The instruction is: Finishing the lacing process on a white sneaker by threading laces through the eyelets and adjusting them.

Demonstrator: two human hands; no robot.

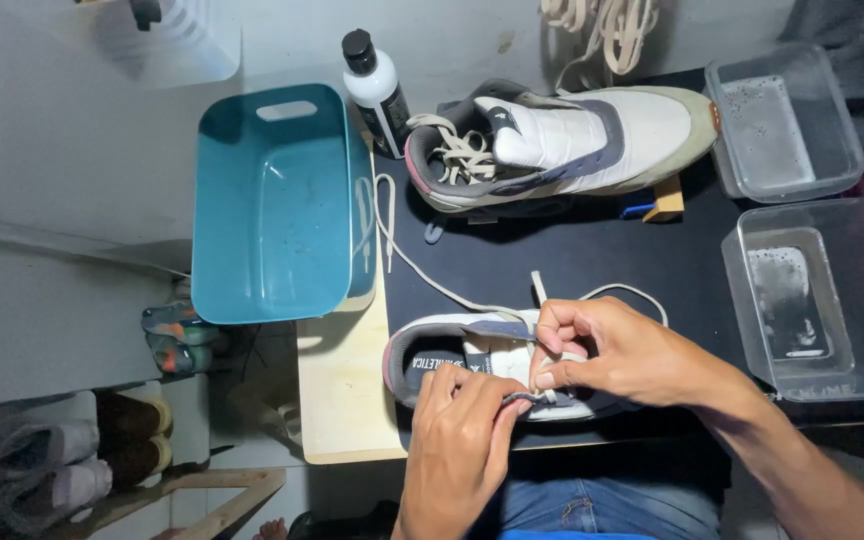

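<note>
Shoelace (422, 272): pinched by both hands over the near sneaker (442, 362).
Left hand (462, 440): lace end gripped.
Right hand (612, 355): lace grasped.

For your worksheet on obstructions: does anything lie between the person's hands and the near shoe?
Nothing visible does. The left hand and right hand already rest on the near shoe, fingers pinching its lace.

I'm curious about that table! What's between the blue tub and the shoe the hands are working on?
In the head view, a loose cream shoelace trails from the blue tub across the table to the near shoe.
</note>
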